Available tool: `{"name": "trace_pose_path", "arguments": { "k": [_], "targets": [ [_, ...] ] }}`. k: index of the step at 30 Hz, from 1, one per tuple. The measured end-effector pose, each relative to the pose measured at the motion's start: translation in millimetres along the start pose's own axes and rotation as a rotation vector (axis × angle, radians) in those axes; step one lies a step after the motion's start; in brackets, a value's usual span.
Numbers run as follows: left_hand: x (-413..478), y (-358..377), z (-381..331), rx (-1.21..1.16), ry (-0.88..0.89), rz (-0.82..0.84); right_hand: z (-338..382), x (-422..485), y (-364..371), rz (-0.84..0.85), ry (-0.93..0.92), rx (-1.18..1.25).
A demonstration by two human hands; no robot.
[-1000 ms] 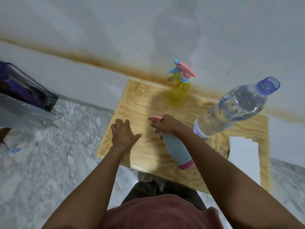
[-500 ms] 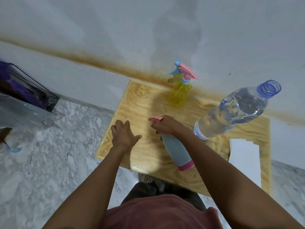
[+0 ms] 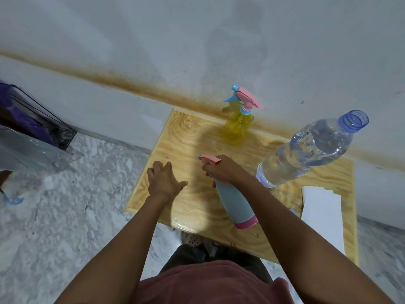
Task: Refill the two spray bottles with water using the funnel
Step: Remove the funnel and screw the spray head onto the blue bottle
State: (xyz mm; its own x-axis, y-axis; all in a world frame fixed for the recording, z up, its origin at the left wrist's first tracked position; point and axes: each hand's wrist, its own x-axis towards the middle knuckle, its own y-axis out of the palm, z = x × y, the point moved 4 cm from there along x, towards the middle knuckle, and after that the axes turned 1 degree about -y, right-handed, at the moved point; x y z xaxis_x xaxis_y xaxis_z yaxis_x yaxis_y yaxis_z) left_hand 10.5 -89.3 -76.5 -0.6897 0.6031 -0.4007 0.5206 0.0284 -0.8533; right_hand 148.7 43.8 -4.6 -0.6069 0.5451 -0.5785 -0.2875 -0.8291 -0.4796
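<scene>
A grey spray bottle [image 3: 235,205] with a pink base and pink trigger head stands near the front of the wooden table [image 3: 188,137]. My right hand [image 3: 223,170] grips its neck and head. My left hand [image 3: 164,182] rests on the table to the left of it, fingers spread and holding nothing. A yellow spray bottle [image 3: 237,125] with a pink and blue trigger head stands at the back edge against the wall. A large clear water bottle [image 3: 311,150], uncapped and mostly full, stands at the right. No funnel is visible.
A white flat box [image 3: 322,213] lies on the table's right front part. A clear plastic bin [image 3: 32,137] with purple contents sits on the marble floor at the left. The wall runs directly behind the table.
</scene>
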Motion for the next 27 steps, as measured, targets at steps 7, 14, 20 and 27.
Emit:
{"name": "trace_pose_path", "arguments": {
  "k": [7, 14, 20, 27],
  "targets": [
    [-12.2, -32.8, -19.6, -0.259, 0.218, 0.249, 32.2, -30.6, -27.6, -0.236, -0.34, 0.312],
    [-28.7, -65.9, -82.5, -0.626, 0.433, 0.125, 74.7, -44.4, -48.1, -0.396, -0.567, 0.541],
    [-5.3, -78.0, -94.8, -0.707, 0.503, 0.027, 79.1, -27.1, -56.9, -0.464, -0.576, 0.523],
    [65.9, -94.6, -90.9, -0.731, 0.412, -0.101, 10.6, 1.1, -71.3, -0.778, -0.202, 0.503]
  ]
}}
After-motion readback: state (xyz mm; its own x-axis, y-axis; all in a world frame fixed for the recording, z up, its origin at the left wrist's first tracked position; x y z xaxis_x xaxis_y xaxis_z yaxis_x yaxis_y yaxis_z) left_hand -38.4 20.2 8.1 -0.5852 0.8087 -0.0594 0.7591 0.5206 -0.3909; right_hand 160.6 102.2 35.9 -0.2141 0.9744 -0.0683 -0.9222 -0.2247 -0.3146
